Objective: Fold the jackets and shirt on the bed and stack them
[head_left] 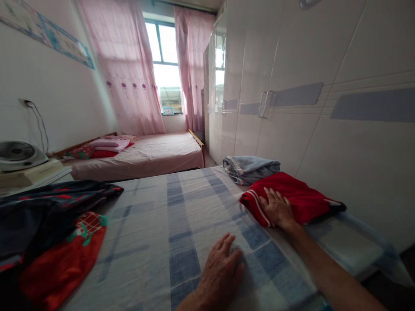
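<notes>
My right hand (277,207) lies flat with spread fingers on a folded red garment (301,194) that has white stripes along its left edge and a dark part at its right end. Just behind it sits a folded grey-blue garment (251,168) with a pale trim. My left hand (223,268) is over the blue-and-white checked bed sheet (149,224), fingers stretched out and a little apart, holding nothing. Whether its palm touches the sheet I cannot tell.
To the left lie a dark garment (48,211) and an orange-red cloth (65,268) with a green pattern. A fan (21,153) stands beyond them. A second bed (162,149) with folded pink bedding (110,143) is by the window. White wardrobes (292,52) line the right side.
</notes>
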The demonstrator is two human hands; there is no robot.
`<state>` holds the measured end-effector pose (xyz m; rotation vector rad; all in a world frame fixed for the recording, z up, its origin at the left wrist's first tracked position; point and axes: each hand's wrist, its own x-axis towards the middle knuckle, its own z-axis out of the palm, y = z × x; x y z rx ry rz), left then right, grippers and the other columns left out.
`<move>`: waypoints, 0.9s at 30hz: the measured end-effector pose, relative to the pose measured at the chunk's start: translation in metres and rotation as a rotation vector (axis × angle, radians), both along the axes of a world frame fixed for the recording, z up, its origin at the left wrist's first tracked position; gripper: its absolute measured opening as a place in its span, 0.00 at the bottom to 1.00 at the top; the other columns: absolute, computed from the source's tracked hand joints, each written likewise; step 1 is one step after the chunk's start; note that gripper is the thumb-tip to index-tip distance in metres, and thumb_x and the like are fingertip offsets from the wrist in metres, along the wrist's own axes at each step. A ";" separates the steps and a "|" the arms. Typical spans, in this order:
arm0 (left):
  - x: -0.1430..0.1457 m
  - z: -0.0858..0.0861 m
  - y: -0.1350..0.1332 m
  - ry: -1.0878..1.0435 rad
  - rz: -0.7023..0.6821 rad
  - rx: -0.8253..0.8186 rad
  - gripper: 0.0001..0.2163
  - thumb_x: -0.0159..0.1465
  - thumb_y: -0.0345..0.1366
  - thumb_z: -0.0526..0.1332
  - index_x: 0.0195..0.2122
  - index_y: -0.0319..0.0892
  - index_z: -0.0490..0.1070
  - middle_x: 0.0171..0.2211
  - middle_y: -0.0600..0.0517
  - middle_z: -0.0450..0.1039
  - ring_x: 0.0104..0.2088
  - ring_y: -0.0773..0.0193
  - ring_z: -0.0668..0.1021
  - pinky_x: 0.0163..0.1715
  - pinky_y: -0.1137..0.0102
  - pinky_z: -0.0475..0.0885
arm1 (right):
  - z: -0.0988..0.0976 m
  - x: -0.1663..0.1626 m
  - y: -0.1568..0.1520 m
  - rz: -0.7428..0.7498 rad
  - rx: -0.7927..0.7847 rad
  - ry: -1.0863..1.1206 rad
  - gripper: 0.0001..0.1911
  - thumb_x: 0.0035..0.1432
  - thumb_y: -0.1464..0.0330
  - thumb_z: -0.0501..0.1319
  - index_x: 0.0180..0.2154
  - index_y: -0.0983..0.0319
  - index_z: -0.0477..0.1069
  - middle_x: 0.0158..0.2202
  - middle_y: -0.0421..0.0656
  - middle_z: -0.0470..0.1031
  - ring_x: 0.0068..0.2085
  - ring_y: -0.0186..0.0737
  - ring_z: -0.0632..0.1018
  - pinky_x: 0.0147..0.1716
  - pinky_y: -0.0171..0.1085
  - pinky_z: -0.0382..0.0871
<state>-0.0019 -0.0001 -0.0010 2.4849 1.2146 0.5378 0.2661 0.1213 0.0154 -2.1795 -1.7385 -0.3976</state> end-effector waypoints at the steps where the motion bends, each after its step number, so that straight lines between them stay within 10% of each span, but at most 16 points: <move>1: -0.001 -0.002 0.000 -0.010 -0.002 0.006 0.10 0.61 0.32 0.55 0.43 0.45 0.71 0.61 0.46 0.58 0.63 0.54 0.57 0.60 0.59 0.57 | -0.010 0.001 0.004 -0.010 -0.054 0.009 0.30 0.63 0.56 0.42 0.61 0.63 0.57 0.62 0.50 0.59 0.61 0.53 0.61 0.57 0.53 0.53; 4: -0.002 -0.009 0.003 -0.044 -0.012 0.033 0.09 0.61 0.33 0.56 0.42 0.45 0.71 0.60 0.47 0.59 0.62 0.54 0.58 0.60 0.61 0.57 | -0.019 0.005 0.007 -0.020 -0.100 0.016 0.30 0.63 0.56 0.43 0.61 0.64 0.57 0.62 0.50 0.59 0.60 0.54 0.61 0.57 0.53 0.54; 9: 0.006 -0.015 0.006 -0.114 -0.023 0.091 0.07 0.60 0.35 0.60 0.39 0.46 0.71 0.50 0.51 0.69 0.56 0.58 0.66 0.60 0.62 0.56 | 0.021 -0.031 0.004 0.223 0.178 -0.015 0.26 0.62 0.62 0.46 0.56 0.69 0.62 0.60 0.54 0.61 0.62 0.51 0.59 0.58 0.49 0.53; 16: -0.008 0.036 0.001 -0.023 -0.421 0.018 0.10 0.64 0.36 0.55 0.43 0.45 0.72 0.42 0.52 0.75 0.41 0.65 0.77 0.43 0.75 0.70 | 0.029 -0.151 0.030 0.714 0.127 0.355 0.22 0.60 0.64 0.49 0.53 0.64 0.63 0.57 0.51 0.64 0.59 0.45 0.64 0.57 0.46 0.57; 20: -0.060 0.053 0.028 0.094 -0.139 0.126 0.10 0.64 0.36 0.55 0.43 0.46 0.72 0.42 0.53 0.75 0.42 0.64 0.77 0.44 0.73 0.70 | -0.003 -0.186 0.036 0.759 0.045 0.449 0.22 0.59 0.63 0.48 0.52 0.65 0.65 0.55 0.51 0.66 0.57 0.43 0.67 0.57 0.43 0.59; 27: -0.169 0.008 0.082 0.133 0.451 0.231 0.10 0.64 0.29 0.52 0.42 0.38 0.72 0.49 0.44 0.70 0.50 0.59 0.71 0.53 0.64 0.66 | -0.040 -0.186 0.031 0.798 -0.118 0.160 0.21 0.60 0.64 0.46 0.49 0.62 0.69 0.55 0.50 0.68 0.56 0.46 0.69 0.52 0.48 0.62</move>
